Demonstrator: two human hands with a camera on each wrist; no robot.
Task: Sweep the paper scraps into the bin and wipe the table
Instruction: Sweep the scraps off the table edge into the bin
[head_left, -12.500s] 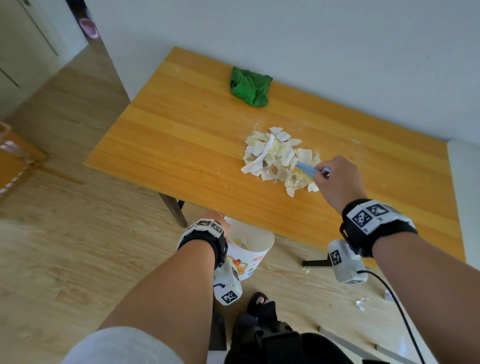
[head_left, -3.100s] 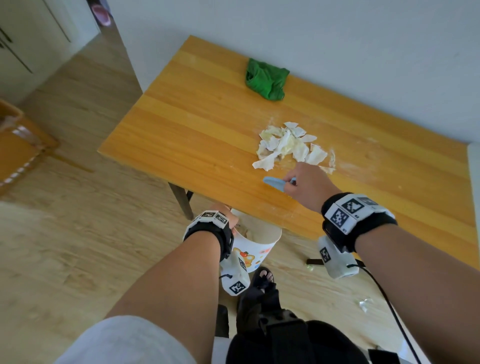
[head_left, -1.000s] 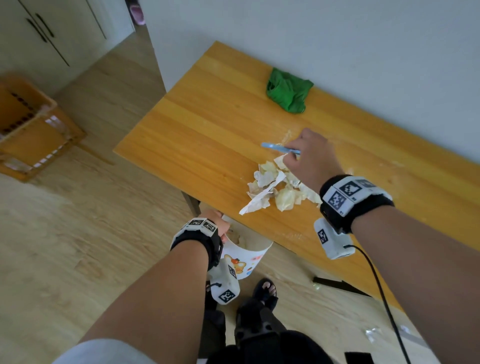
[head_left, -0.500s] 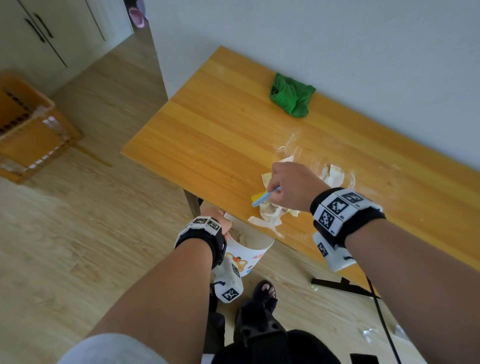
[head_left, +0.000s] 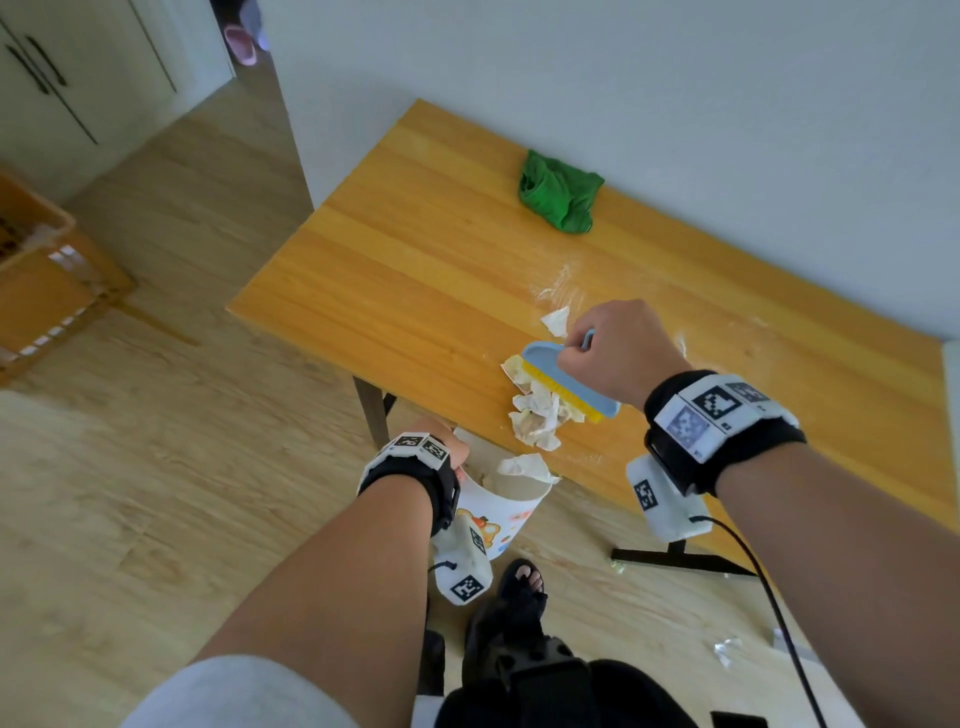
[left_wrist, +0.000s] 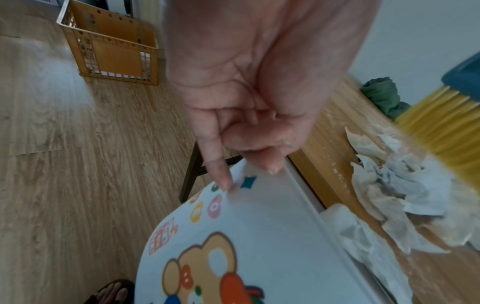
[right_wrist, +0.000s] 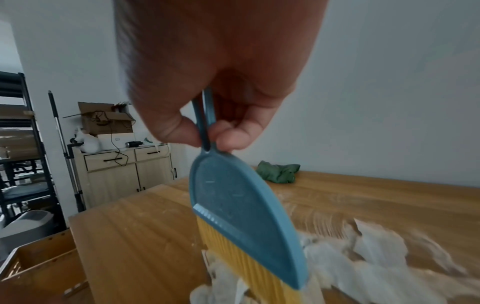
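Observation:
My right hand (head_left: 610, 353) (right_wrist: 207, 131) pinches the handle of a blue brush (head_left: 563, 379) (right_wrist: 241, 216) with yellow bristles. The bristles stand in a heap of white paper scraps (head_left: 537, 418) (right_wrist: 363, 259) near the front edge of the wooden table (head_left: 415, 291). One scrap (head_left: 556, 319) lies apart, further back. My left hand (head_left: 441, 449) (left_wrist: 249, 127) grips the rim of a white cartoon-printed bin (head_left: 498, 514) (left_wrist: 254, 236) just below that edge. A scrap (head_left: 524, 465) (left_wrist: 363, 246) hangs over the bin's mouth. A crumpled green cloth (head_left: 558, 197) (right_wrist: 279, 171) lies at the table's back by the wall.
White dust streaks (head_left: 558, 283) mark the table behind the brush. An orange crate (head_left: 36, 280) (left_wrist: 111, 45) stands on the floor at the left. Small scraps (head_left: 724, 649) lie on the floor at the right, near the table's black foot (head_left: 675, 561). My sandalled foot (head_left: 519, 587) is under the bin.
The brush has turned broadside and pushed the heap nearer the table's front edge. A scrap now hangs over the bin's mouth. My left hand keeps the bin in place.

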